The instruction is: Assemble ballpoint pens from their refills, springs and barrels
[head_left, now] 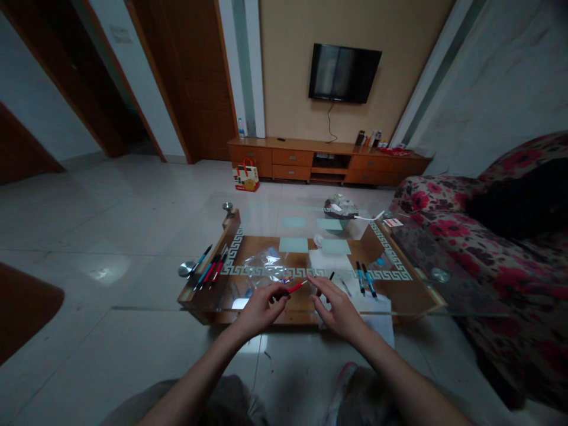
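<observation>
My left hand [262, 307] is closed round a red pen [296, 288], its pale tip pointing right toward my other hand. My right hand [339, 305] has its index finger stretched to that tip, thumb apart below. A slim black pen part [331, 276] pokes out past the right hand's fingers and seems held there; its lower end is hidden. Both hands are above the glass coffee table [306, 318]. Clear plastic wrapping [266, 266] lies beyond the left hand. Blue-and-black pens [367, 281] lie to the right, partly by a white sheet [377, 307].
Several red, blue and black pens [215, 269] lie at the table's left side. A bag-lined container [341, 207] stands at its far edge. A flowered sofa [444, 222] is on the right; a low wooden cabinet [290, 158] and a paper bag [245, 177] are beyond.
</observation>
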